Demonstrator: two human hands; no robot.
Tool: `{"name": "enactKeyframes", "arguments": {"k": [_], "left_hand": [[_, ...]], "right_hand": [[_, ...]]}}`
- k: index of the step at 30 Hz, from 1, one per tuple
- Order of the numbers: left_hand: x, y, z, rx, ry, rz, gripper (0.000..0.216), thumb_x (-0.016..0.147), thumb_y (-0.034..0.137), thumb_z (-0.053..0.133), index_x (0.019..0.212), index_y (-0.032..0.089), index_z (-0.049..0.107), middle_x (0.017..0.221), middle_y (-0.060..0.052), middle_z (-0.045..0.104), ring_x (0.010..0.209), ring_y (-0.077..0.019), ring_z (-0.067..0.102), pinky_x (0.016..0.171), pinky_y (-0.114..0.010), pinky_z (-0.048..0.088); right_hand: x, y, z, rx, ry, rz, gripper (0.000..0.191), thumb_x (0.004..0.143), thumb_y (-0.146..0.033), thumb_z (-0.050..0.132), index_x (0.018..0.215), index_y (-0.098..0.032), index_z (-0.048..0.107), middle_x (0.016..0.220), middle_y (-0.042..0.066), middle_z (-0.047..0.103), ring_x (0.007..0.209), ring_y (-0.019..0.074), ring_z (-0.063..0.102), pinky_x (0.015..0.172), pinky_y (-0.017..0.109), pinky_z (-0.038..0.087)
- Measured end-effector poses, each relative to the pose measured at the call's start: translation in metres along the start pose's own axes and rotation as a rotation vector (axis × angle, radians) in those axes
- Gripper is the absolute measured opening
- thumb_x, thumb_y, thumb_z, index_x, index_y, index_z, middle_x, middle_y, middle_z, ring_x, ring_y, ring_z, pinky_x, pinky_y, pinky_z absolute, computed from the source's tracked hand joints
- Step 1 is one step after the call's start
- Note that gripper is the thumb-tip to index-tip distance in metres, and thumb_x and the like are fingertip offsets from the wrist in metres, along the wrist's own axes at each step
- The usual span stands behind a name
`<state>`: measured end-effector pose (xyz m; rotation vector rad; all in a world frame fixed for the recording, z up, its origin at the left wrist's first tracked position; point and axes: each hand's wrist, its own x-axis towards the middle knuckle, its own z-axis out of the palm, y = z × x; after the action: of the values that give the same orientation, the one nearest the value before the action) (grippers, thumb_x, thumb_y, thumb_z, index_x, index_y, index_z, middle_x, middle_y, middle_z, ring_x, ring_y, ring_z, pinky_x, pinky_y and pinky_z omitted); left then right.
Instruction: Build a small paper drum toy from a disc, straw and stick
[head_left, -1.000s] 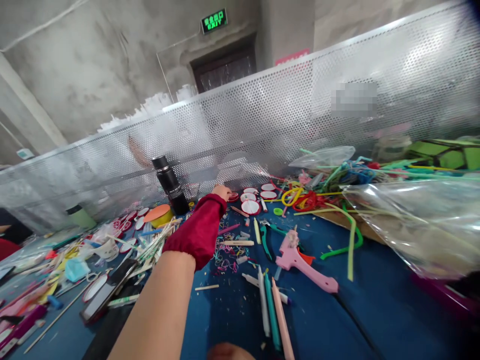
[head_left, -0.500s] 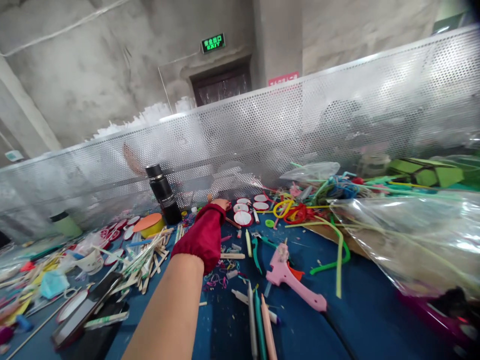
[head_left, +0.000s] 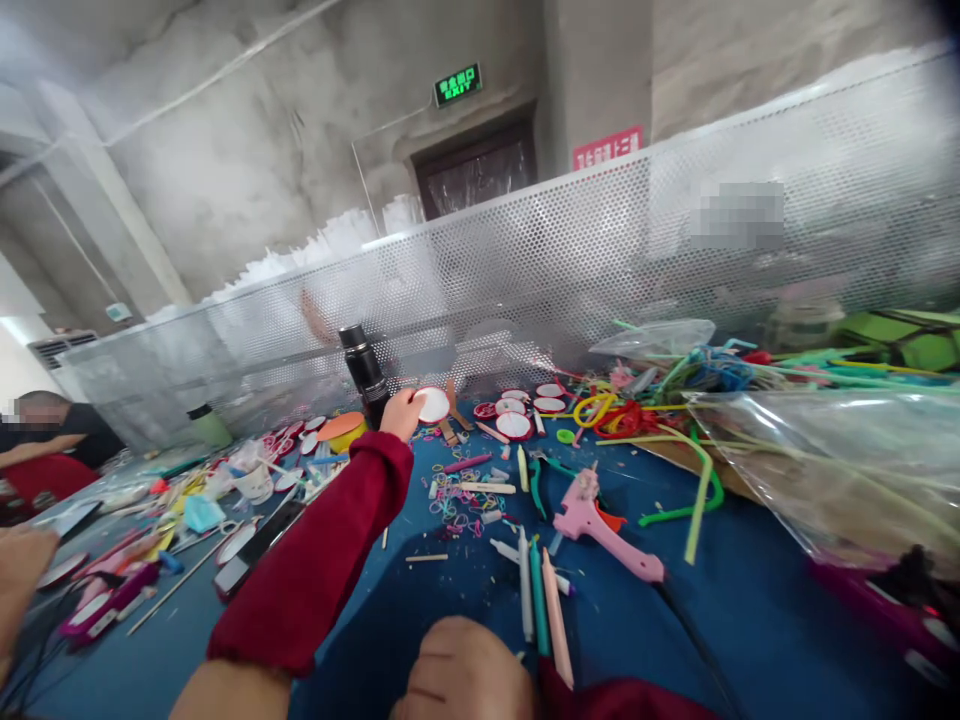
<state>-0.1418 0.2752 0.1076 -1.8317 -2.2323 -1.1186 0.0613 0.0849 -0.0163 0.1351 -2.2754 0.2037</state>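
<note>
My left hand (head_left: 401, 413) reaches far across the blue table (head_left: 750, 620), its arm in a dark red sleeve. Its fingers are closed on a round white disc with a red rim (head_left: 433, 405), held just above the table beside a black flask (head_left: 365, 372). More such discs (head_left: 525, 410) lie to the right of it. My right hand (head_left: 465, 670) is a closed fist at the bottom edge, next to several long coloured sticks (head_left: 541, 600). What it holds, if anything, is hidden.
A pink glue gun (head_left: 600, 522), green pliers (head_left: 534, 482) and small rubber bands (head_left: 457, 495) lie mid-table. A perforated metal screen (head_left: 600, 250) closes the far side. A clear plastic bag (head_left: 847, 460) fills the right. Another person (head_left: 45, 440) sits at far left; a blurred hand (head_left: 19, 590) shows at the left edge.
My left hand has lifted a white disc from beside the screen and drawn it left toward the flask. The sleeve now covers more of the forearm. My right fist has risen into view.
</note>
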Motion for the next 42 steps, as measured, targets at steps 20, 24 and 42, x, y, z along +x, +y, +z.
{"name": "enactKeyframes", "arguments": {"k": [20, 24, 42], "left_hand": [[-0.179, 0.028, -0.017, -0.639, -0.076, 0.222, 0.046, 0.097, 0.054, 0.034, 0.092, 0.017, 0.061, 0.083, -0.003, 0.059, 0.074, -0.0151, 0.052, 0.065, -0.026, 0.04], [-0.179, 0.022, -0.011, -0.87, -0.083, 0.18, 0.041, 0.097, 0.046, 0.038, 0.104, 0.015, 0.064, 0.1, -0.008, 0.066, 0.09, -0.019, 0.058, 0.079, -0.03, 0.046], [-0.159, -0.003, 0.007, -0.602, 0.051, 0.251, 0.02, 0.086, 0.029, 0.061, 0.097, 0.018, 0.075, 0.098, -0.006, 0.075, 0.09, -0.0192, 0.066, 0.085, -0.032, 0.052]], "right_hand": [[0.019, 0.055, -0.05, -0.281, 0.298, 0.468, 0.071, 0.083, -0.042, 0.066, 0.145, -0.022, 0.037, 0.136, 0.013, 0.055, 0.13, 0.0292, 0.048, 0.106, 0.047, 0.045], [0.018, 0.064, -0.054, -0.279, 0.289, 0.505, 0.071, 0.082, -0.047, 0.067, 0.143, -0.022, 0.04, 0.136, 0.013, 0.056, 0.13, 0.0301, 0.048, 0.107, 0.049, 0.044], [0.017, 0.069, -0.064, -0.16, 0.287, 0.784, 0.011, 0.085, -0.025, 0.055, 0.094, -0.021, 0.061, 0.085, 0.002, 0.071, 0.076, 0.017, 0.066, 0.068, 0.028, 0.047]]}}
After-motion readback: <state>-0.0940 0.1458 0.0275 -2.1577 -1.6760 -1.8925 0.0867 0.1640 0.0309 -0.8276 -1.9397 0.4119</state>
